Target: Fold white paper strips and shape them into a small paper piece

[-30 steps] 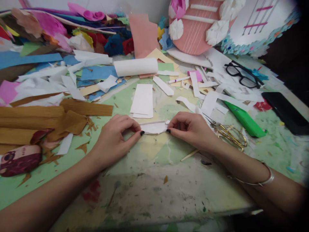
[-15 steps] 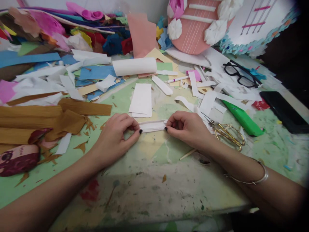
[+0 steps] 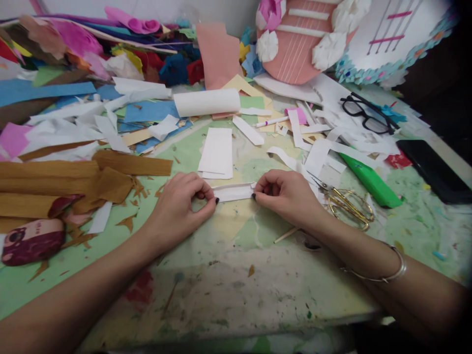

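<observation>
A narrow strip of white paper [image 3: 235,192], with a fold along its length, lies level between my hands just above the table. My left hand [image 3: 186,201] pinches its left end between thumb and fingers. At the right end, my right hand [image 3: 285,194] grips the strip the same way, thumb underneath. Just behind the strip lie a few white paper rectangles [image 3: 217,152], stacked slightly askew. Gold-handled scissors [image 3: 348,204] rest beside my right wrist, their blades partly among white scraps. A thin wooden stick [image 3: 285,235] lies under my right forearm.
Brown crepe paper [image 3: 47,177] and a maroon pouch-like item [image 3: 34,242] lie at left. A white paper roll [image 3: 206,102] stands behind. To the right are a green wrapped item [image 3: 370,179], a black phone [image 3: 433,171] and glasses [image 3: 368,114]. A pink guitar-shaped craft [image 3: 295,49] leans at the back.
Both hands keep their hold on the paper strip in nearly the same place. The view has shifted slightly, bringing the left side of the table a little further into sight.
</observation>
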{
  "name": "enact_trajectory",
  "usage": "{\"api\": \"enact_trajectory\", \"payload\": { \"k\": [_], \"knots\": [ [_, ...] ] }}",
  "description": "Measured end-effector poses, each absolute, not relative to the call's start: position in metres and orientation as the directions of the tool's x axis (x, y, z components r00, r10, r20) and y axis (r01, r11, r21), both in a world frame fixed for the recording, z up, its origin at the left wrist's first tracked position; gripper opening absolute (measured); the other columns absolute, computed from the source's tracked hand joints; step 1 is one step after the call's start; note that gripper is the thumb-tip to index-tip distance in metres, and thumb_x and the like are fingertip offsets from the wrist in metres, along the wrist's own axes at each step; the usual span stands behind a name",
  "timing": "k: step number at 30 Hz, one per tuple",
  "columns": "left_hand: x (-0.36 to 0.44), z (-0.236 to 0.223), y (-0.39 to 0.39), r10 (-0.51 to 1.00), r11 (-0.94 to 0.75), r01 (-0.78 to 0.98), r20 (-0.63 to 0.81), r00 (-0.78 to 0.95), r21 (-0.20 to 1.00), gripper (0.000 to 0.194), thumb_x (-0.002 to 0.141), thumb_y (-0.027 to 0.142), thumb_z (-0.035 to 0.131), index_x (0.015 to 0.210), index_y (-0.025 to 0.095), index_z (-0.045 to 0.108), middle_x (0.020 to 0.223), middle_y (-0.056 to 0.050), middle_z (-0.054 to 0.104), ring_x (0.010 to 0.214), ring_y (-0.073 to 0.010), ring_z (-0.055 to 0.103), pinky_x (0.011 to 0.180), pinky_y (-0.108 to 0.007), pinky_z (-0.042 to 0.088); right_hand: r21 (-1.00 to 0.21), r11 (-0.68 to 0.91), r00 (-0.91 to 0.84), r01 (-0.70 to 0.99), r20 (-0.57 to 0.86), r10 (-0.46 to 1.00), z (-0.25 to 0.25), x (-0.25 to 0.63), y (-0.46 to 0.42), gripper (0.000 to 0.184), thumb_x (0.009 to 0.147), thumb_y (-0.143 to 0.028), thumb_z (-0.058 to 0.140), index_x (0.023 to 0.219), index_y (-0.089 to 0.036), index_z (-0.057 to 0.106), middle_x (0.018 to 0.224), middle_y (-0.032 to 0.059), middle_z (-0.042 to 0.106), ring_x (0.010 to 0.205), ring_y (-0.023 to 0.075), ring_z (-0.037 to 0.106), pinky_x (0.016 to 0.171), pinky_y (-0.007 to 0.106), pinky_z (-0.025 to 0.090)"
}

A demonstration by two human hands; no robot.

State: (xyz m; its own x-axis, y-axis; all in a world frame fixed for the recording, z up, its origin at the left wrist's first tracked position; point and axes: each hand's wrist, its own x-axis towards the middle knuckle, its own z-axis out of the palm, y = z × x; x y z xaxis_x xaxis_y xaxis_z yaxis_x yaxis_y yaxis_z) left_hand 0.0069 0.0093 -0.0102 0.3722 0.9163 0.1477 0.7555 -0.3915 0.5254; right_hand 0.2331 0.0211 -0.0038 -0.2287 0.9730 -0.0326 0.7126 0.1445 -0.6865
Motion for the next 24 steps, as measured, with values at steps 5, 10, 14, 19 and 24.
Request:
{"api": "enact_trajectory", "payload": {
  "k": [5,10,14,19,24],
  "knots": [
    [0.0075,-0.0107,0.0089,0.919,-0.388,0.762,0.151,0.365,0.519,0.012,0.081,0.023,0.052,0.071,0.017,0.056,0.075,-0.002,0.054,0.075,-0.0176,0.047,0.070,-0.033,0.034,-0.665,0.135,-0.202,0.735,-0.025,0.979,-0.0041,0.2308,0.0201,0.007,0.066,-0.019,0.061,0.067,-0.018,0.067,0.062,-0.0015,0.061,0.057,0.0096,0.049,0.053,0.025,0.031],
    [0.0083,-0.0106,0.0088,0.920,-0.384,0.764,0.150,0.362,0.519,0.013,0.081,0.024,0.051,0.071,0.017,0.055,0.075,-0.002,0.054,0.076,-0.0181,0.047,0.070,-0.033,0.034,-0.672,0.112,-0.184,0.732,-0.037,0.982,-0.0040,0.2297,0.0190,0.006,0.066,-0.019,0.062,0.067,-0.019,0.067,0.061,-0.0019,0.061,0.057,0.0099,0.050,0.053,0.025,0.031],
    [0.0084,-0.0107,0.0090,0.919,-0.388,0.767,0.151,0.364,0.512,0.012,0.080,0.024,0.051,0.071,0.018,0.055,0.075,-0.002,0.054,0.075,-0.0183,0.047,0.070,-0.033,0.034,-0.650,0.126,-0.189,0.749,-0.028,0.982,-0.0029,0.2295,0.0171,0.007,0.068,-0.019,0.061,0.069,-0.018,0.067,0.064,-0.0009,0.062,0.059,0.0104,0.050,0.054,0.025,0.031],
    [0.0084,-0.0103,0.0092,0.919,-0.387,0.766,0.145,0.366,0.514,0.013,0.080,0.025,0.050,0.070,0.018,0.055,0.075,-0.002,0.054,0.075,-0.0188,0.048,0.070,-0.033,0.034,-0.611,0.153,-0.199,0.776,-0.009,0.980,-0.0012,0.2284,0.0154,0.009,0.072,-0.021,0.058,0.070,-0.018,0.066,0.068,-0.0001,0.063,0.061,0.0108,0.049,0.055,0.025,0.030],
    [0.0094,-0.0092,0.0093,0.921,-0.382,0.772,0.136,0.366,0.508,0.014,0.081,0.026,0.050,0.071,0.018,0.055,0.075,-0.003,0.054,0.076,-0.0191,0.047,0.070,-0.033,0.034,-0.597,0.157,-0.200,0.786,-0.006,0.980,-0.0020,0.2276,0.0151,0.009,0.073,-0.022,0.058,0.070,-0.019,0.066,0.069,-0.0004,0.064,0.061,0.0108,0.049,0.055,0.026,0.030]
  ]
}}
